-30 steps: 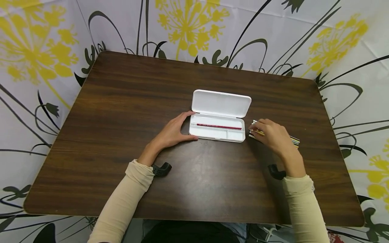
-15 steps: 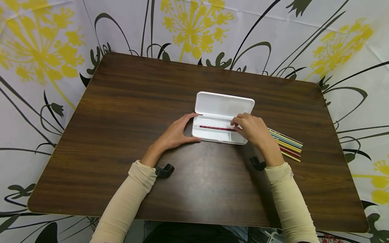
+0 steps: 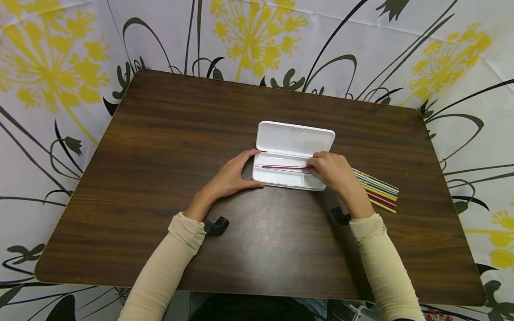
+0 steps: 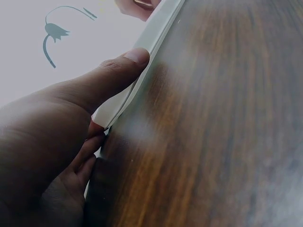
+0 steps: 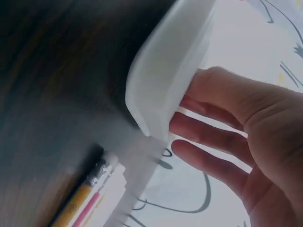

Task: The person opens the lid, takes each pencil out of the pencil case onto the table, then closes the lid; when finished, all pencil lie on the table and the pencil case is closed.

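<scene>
A white pencil case (image 3: 281, 179) lies on the table with its lid (image 3: 295, 137) raised at the back. Inside it runs one red pencil (image 3: 283, 167). My left hand (image 3: 228, 176) grips the case's left end, thumb along the front side and fingers behind. In the left wrist view, the thumb presses near the front edge of the case (image 4: 113, 106). My right hand (image 3: 332, 171) reaches in over the case's right end and pinches the red pencil there. Its fingertips are hidden behind the case wall (image 5: 163, 71) in the right wrist view.
Several loose pencils (image 3: 381, 189), yellow, green and red among them, lie side by side to the right of the case, partly beneath my right wrist. The brown wooden table (image 3: 160, 129) meets a flower-patterned cloth (image 3: 257, 35) at the back.
My right hand has moved left from the loose pencils to the red pencil in the case. The red pencil's right end has shifted slightly toward the back. The left hand stays on the case.
</scene>
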Tool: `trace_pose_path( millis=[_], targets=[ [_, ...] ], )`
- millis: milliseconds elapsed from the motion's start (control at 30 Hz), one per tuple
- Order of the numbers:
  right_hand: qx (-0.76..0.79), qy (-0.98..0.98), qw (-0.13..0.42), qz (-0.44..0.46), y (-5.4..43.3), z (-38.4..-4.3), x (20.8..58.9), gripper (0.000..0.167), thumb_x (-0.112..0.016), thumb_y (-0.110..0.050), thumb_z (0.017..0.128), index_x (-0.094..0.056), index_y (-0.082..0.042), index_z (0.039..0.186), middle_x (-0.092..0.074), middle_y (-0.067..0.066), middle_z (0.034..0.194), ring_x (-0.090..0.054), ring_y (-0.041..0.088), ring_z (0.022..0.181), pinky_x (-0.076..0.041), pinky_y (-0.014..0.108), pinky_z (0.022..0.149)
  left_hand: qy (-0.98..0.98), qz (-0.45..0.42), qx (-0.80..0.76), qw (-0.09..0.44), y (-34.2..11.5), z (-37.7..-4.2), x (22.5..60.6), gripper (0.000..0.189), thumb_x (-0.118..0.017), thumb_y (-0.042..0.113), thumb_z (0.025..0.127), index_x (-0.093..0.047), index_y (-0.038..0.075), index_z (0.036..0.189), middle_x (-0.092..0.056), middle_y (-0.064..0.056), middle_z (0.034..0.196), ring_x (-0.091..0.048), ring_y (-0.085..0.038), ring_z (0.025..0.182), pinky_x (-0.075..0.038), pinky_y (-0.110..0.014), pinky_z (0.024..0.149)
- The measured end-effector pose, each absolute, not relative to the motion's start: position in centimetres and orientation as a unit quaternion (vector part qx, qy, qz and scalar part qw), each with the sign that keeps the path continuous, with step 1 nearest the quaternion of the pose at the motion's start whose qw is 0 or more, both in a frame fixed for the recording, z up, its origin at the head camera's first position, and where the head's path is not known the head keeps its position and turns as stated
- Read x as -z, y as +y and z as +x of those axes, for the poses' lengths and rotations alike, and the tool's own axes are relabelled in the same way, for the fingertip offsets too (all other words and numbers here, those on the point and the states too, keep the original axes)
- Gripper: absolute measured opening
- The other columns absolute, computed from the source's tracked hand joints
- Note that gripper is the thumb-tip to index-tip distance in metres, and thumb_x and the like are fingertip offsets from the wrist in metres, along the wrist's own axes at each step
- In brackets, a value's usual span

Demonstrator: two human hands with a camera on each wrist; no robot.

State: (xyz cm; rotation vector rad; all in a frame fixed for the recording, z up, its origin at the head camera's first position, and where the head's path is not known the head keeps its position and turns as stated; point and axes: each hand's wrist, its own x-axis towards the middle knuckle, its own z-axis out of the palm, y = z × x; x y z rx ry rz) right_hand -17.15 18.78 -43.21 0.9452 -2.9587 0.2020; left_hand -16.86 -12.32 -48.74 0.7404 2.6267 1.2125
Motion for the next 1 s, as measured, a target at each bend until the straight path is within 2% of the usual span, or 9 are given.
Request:
trace_pose_path(
  millis=[167,300,533,700,1000],
  targets=[
    [-0.077,-0.945,0.077,0.307,19.6,-16.7,42.4,0.008,-0.075,-0.005,0.081,-0.072,-0.009,0.088,-0.065,0.002,0.084,-0.058,0.020,0.076,-0.047,0.037,0.058,0.876,0.249,-0.405,0.078,-12.2,-16.9,48.8,0.094,-0.083,0.048,0.075,-0.035,0.018,0.150,-0.040,-0.003,0.149,-0.036,-0.022,0.137,-0.033,-0.045,0.108],
    [-0.097,-0.939,0.119,0.307,20.2,-16.3,41.4,0.010,-0.073,-0.004,0.081,-0.072,-0.010,0.089,-0.065,0.001,0.086,-0.058,0.019,0.079,-0.048,0.036,0.059,0.878,0.247,-0.403,0.079,-12.3,-16.9,48.8,0.094,-0.082,0.049,0.076,-0.034,0.019,0.151,-0.039,-0.003,0.150,-0.035,-0.022,0.138,-0.033,-0.046,0.108],
    [-0.113,-0.943,0.133,0.282,22.7,-14.7,40.9,0.015,-0.079,-0.008,0.079,-0.075,-0.011,0.093,-0.067,0.000,0.087,-0.060,0.017,0.077,-0.049,0.038,0.056,0.876,0.249,-0.406,0.075,-12.3,-16.9,48.9,0.094,-0.082,0.049,0.076,-0.034,0.020,0.151,-0.039,-0.003,0.150,-0.036,-0.021,0.137,-0.033,-0.046,0.107],
    [-0.105,-0.952,0.153,0.242,27.2,-12.3,41.8,0.015,-0.080,-0.007,0.077,-0.075,-0.010,0.090,-0.067,0.003,0.084,-0.061,0.020,0.072,-0.048,0.042,0.053,0.877,0.246,-0.406,0.075,-12.2,-16.9,49.0,0.094,-0.082,0.050,0.076,-0.034,0.021,0.151,-0.038,-0.003,0.151,-0.035,-0.021,0.138,-0.033,-0.047,0.107],
    [-0.078,-0.980,0.134,0.128,34.8,-7.4,41.7,0.020,-0.085,-0.003,0.072,-0.075,-0.008,0.089,-0.065,0.006,0.083,-0.061,0.024,0.072,-0.047,0.046,0.054,0.877,0.245,-0.407,0.072,-12.1,-16.8,48.9,0.094,-0.083,0.048,0.075,-0.035,0.019,0.151,-0.039,-0.003,0.151,-0.035,-0.022,0.138,-0.033,-0.047,0.108]
  ],
)
